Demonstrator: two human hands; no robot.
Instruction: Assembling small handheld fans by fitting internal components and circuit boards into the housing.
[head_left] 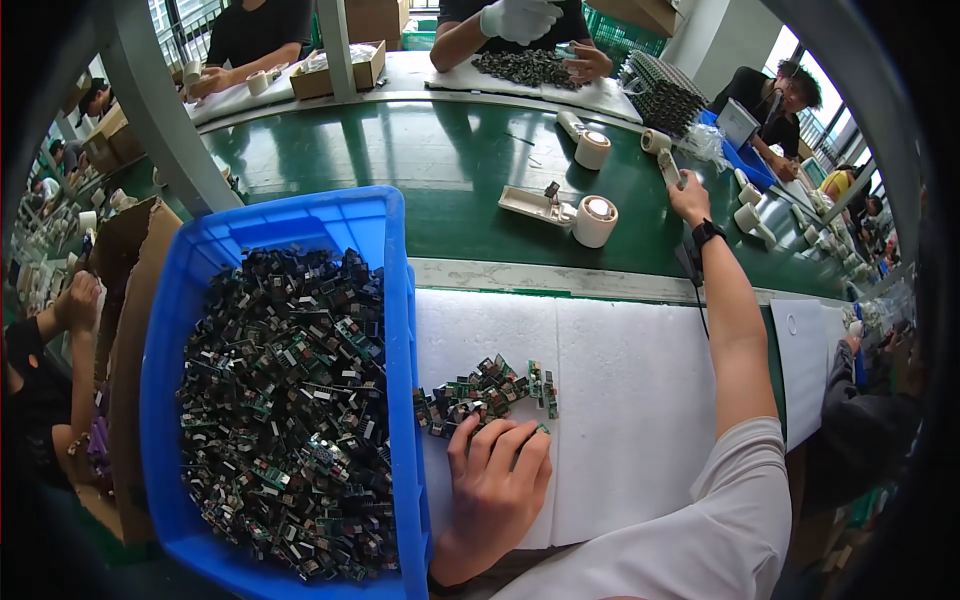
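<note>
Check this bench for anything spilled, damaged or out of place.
Nothing stands out. The small green circuit boards lie piled on the white foam mat under the left hand; the rest sit inside the blue plastic bin.

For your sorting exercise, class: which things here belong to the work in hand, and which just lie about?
In hand:
left hand on small pile of green circuit boards
right hand holding pale handheld tool
blue plastic crate of boards

Lying about:
white tape rolls
brown cardboard box

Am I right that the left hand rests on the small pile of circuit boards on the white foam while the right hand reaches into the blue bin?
Not quite. The head view shows the right hand reaching out over the green conveyor, gripping a small object, not into the blue bin. The left hand does rest by the circuit boards.
</note>
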